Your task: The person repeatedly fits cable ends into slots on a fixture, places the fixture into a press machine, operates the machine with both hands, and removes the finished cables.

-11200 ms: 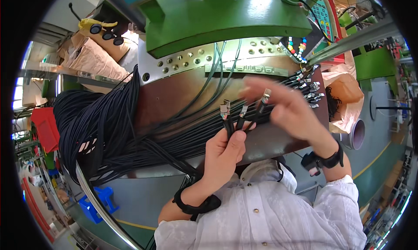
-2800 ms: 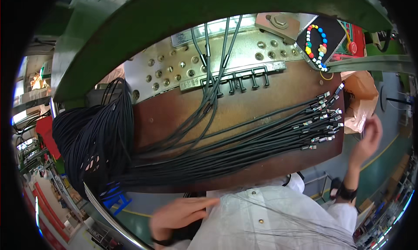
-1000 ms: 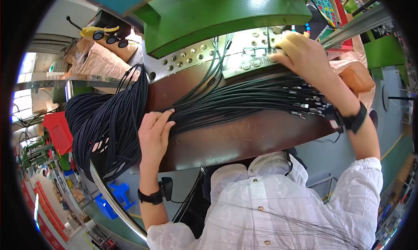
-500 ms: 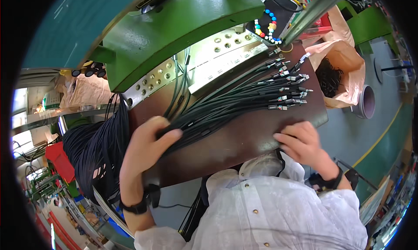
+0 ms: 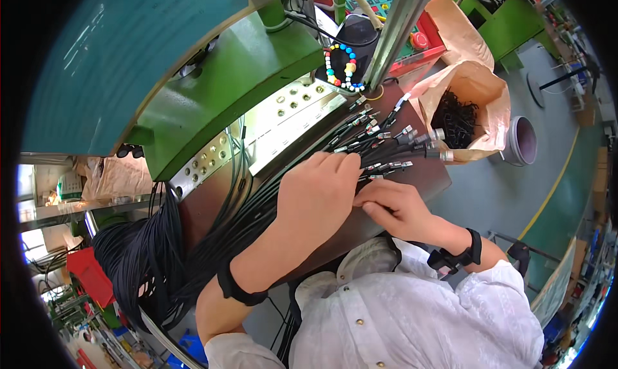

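Note:
A thick bundle of black cables [image 5: 257, 205] with metal-tipped connectors [image 5: 386, 166] lies across the brown worktable [image 5: 425, 176], its ends fanned toward the right. My left hand [image 5: 318, 192] is closed over the bundle a little behind the connectors, its fingers wrapped round some cables. Right beside it, my right hand [image 5: 396, 208] has its fingers bent inward at the near side of the connectors. Its fingertips meet the left hand's, and whatever they pinch is hidden. At the left, the long part of the cables [image 5: 145, 259] hangs in a heap off the table.
A green machine frame [image 5: 225, 79] arches over a metal plate with round holes [image 5: 293, 102]. Beyond stand a metal post [image 5: 402, 34] and a beaded bracelet [image 5: 351, 66]. A paper bag [image 5: 499, 105] with black pieces stands right of the table, beside a grey bucket [image 5: 521, 140].
My left hand has moved right along the cables and closed on them near the connectors. My right hand has come left to meet it. The view has shifted a little.

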`<control>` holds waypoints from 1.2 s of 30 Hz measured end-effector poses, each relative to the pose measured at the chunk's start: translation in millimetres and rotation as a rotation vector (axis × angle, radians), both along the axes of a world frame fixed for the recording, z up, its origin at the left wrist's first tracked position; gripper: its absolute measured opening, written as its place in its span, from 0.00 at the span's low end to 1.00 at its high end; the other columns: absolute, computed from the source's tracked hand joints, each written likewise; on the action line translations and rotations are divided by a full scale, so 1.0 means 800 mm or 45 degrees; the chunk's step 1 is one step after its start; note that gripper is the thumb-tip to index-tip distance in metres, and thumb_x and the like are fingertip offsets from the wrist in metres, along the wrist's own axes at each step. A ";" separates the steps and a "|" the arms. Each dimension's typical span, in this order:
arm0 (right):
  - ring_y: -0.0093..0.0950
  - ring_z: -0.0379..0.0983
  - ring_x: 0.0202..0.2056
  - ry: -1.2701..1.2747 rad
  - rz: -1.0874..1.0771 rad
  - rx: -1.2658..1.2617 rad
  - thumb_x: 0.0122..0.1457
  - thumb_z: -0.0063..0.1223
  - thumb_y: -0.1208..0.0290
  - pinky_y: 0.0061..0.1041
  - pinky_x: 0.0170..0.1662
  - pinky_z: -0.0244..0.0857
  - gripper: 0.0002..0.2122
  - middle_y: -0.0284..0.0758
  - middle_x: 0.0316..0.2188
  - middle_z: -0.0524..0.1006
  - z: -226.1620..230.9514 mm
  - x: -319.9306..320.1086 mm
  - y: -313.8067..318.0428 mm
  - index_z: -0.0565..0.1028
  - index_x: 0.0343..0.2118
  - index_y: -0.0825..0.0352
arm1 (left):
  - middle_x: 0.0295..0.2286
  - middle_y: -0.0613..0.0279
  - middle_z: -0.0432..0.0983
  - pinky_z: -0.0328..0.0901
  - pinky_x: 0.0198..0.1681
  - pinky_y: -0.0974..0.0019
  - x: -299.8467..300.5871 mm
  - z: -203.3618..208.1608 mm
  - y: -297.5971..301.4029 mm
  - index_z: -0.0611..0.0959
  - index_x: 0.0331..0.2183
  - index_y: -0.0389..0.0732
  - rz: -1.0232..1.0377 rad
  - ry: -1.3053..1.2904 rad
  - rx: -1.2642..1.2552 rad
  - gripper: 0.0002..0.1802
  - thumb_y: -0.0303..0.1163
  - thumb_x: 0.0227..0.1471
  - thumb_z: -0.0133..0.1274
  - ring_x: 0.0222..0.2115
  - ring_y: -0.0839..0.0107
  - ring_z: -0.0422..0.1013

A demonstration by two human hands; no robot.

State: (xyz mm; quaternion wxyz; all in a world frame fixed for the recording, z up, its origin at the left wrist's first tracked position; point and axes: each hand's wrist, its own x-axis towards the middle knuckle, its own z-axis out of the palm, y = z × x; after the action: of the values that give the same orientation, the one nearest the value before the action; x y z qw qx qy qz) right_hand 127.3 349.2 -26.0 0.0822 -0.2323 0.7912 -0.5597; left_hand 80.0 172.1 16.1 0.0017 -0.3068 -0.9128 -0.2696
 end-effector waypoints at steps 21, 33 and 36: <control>0.25 0.72 0.40 -0.956 0.001 -0.666 0.64 0.35 0.59 0.26 0.43 0.66 0.19 0.39 0.38 0.75 0.045 -0.030 -0.079 0.68 0.46 0.71 | 0.16 0.75 0.61 0.46 0.17 0.79 0.103 -0.027 -0.005 0.75 0.33 0.34 0.722 -1.071 1.633 0.11 0.32 0.58 0.43 0.16 0.87 0.51; 0.37 0.70 0.40 0.764 0.059 0.673 0.50 0.57 0.65 0.29 0.46 0.62 0.18 0.38 0.35 0.75 0.020 -0.136 -0.096 0.72 0.42 0.68 | 0.14 0.72 0.60 0.46 0.16 0.79 0.125 -0.030 -0.069 0.73 0.36 0.38 0.752 -1.249 1.912 0.15 0.39 0.60 0.38 0.13 0.85 0.52; 0.38 0.68 0.36 0.548 0.239 0.811 0.46 0.58 0.68 0.29 0.41 0.62 0.15 0.38 0.32 0.73 0.008 -0.162 -0.092 0.75 0.38 0.66 | 0.14 0.72 0.59 0.46 0.15 0.78 0.121 -0.034 -0.066 0.73 0.36 0.38 0.784 -1.309 2.037 0.16 0.39 0.61 0.36 0.13 0.85 0.51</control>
State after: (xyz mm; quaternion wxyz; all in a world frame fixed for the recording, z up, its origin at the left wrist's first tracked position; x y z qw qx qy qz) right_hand -2.0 275.5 -19.6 0.0334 -0.3786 0.8997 -0.2146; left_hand 176.5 119.0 -11.4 -0.1177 0.1883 -0.3922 -0.8927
